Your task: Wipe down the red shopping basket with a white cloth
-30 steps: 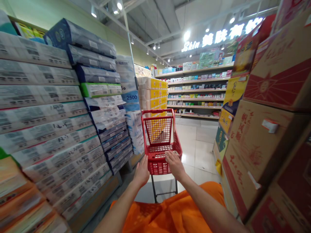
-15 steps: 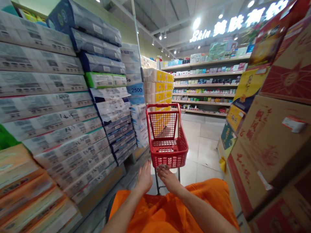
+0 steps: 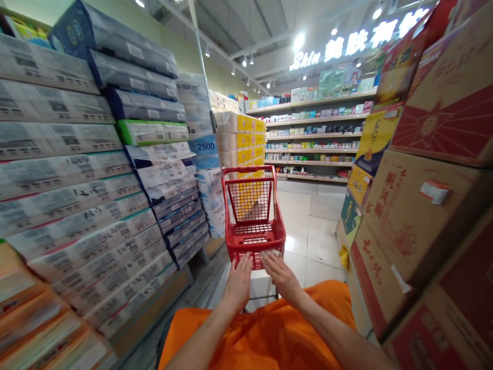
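A small red shopping cart (image 3: 252, 226) with an empty mesh basket stands in the aisle right in front of me. My left hand (image 3: 239, 282) lies flat against the basket's near wall, fingers stretched out. Beside it, my right hand (image 3: 280, 273) presses the same wall with open fingers, and a small pale thing shows at its fingertips that I cannot make out. An orange garment (image 3: 265, 334) covers my lap below both arms.
Stacked tissue and paper packs (image 3: 96, 180) wall the left side. Piled cardboard boxes (image 3: 427, 205) close in the right side. Yellow packs (image 3: 246, 139) stand behind the cart. Product shelves (image 3: 316, 139) run across the far end, with pale tiled floor (image 3: 308, 231) between.
Both hands left the cart's rim, dropped below the basket, and now rest flat on its near wall. The cart sits slightly closer and to the left.
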{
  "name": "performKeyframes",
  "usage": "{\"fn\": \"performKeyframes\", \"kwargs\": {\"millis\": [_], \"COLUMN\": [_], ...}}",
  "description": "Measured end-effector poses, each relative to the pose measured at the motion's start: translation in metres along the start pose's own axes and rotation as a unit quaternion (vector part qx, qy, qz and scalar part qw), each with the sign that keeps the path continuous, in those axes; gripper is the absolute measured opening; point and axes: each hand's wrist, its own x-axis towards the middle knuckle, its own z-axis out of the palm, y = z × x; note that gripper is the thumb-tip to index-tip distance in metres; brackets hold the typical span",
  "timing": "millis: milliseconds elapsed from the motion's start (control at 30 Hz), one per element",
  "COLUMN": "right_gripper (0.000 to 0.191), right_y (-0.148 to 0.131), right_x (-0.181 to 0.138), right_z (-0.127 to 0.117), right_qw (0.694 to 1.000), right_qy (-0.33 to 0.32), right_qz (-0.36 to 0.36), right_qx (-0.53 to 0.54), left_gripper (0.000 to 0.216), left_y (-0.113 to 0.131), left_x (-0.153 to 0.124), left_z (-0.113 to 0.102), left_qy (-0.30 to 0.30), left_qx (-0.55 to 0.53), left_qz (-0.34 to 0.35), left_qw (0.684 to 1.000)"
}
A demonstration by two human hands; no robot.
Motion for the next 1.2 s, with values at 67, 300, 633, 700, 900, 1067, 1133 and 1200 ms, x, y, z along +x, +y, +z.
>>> {"fn": "performKeyframes", "kwargs": {"millis": [67, 300, 633, 700, 900, 1067, 1133, 1200], "right_gripper": [0.047, 0.051, 0.057, 0.056, 0.053, 0.047, 0.046, 0.047], "right_y": [0.011, 0.01, 0.012, 0.007, 0.026, 0.011, -0.007, -0.016], "right_x": [0.0, -0.042, -0.019, -0.025, 0.022, 0.069, 0.077, 0.079], "right_z": [-0.011, 0.018, -0.003, 0.0, -0.033, -0.007, 0.01, 0.016], "right_qw": [0.999, 0.999, 0.998, 1.0, 0.988, 0.98, 0.985, 0.99], "right_qy": [0.027, -0.044, 0.031, 0.007, 0.097, -0.03, -0.068, -0.076], "right_qz": [0.028, 0.029, 0.046, 0.017, 0.117, 0.195, 0.155, 0.11], "right_qx": [-0.015, -0.005, 0.01, 0.017, 0.031, 0.024, 0.04, 0.052], "left_gripper": [0.07, 0.074, 0.073, 0.073, 0.068, 0.065, 0.066, 0.065], "left_y": [0.005, 0.016, 0.018, 0.014, -0.022, -0.039, -0.039, -0.04], "left_x": [0.002, 0.004, 0.004, 0.006, 0.02, 0.026, 0.024, 0.021], "left_z": [0.0, 0.003, 0.004, 0.002, -0.027, -0.042, -0.043, -0.043], "left_qy": [-0.002, -0.037, -0.028, -0.019, 0.047, -0.052, -0.049, -0.044], "left_qx": [0.002, -0.005, -0.012, -0.005, 0.01, 0.016, 0.023, 0.024], "left_qz": [0.009, 0.063, 0.064, 0.064, -0.057, -0.108, -0.107, -0.103], "left_qw": [1.0, 0.997, 0.997, 0.998, 0.997, 0.993, 0.993, 0.993]}}
